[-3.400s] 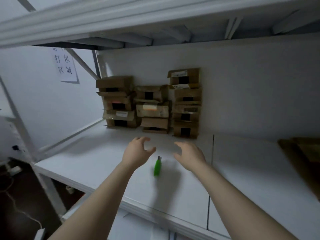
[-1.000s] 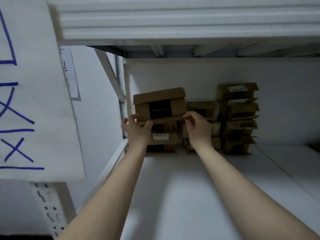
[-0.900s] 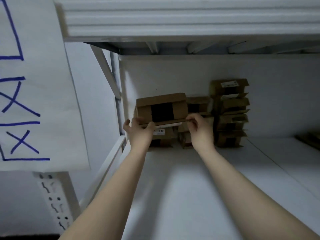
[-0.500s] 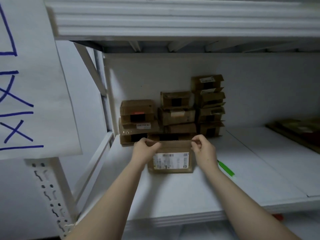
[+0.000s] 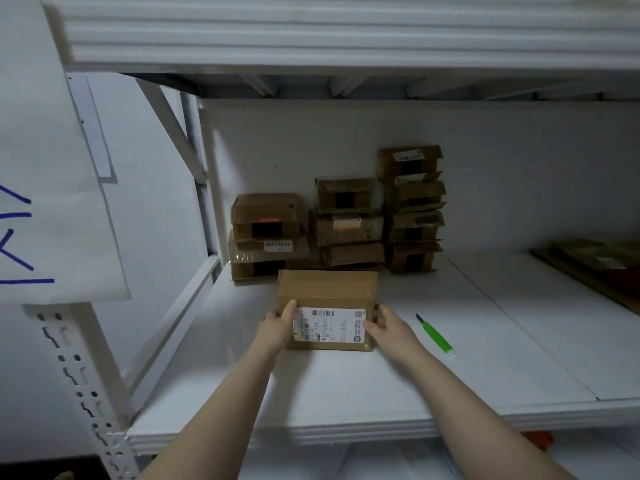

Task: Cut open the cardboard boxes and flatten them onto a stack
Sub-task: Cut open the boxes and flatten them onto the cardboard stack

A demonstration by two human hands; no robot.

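A brown cardboard box (image 5: 327,289) with a white barcode label on its near face stands on the white shelf (image 5: 381,382) in front of me. My left hand (image 5: 278,325) grips its left end, thumb on the front face. My right hand (image 5: 388,325) grips its right end. A green utility knife (image 5: 435,336) lies on the shelf just right of my right hand, apart from it. Behind the box, several taped cardboard boxes (image 5: 346,226) are stacked in three columns against the back wall.
Flattened brown cardboard (image 5: 595,261) lies at the far right of the shelf. An upper shelf (image 5: 311,32) hangs overhead. A white paper sign with blue marks (image 5: 41,168) hangs on the perforated upright (image 5: 79,375) at the left.
The box went from the top of the left stack down onto the shelf near me. In the last half second both hands slid from its top edge to its ends.
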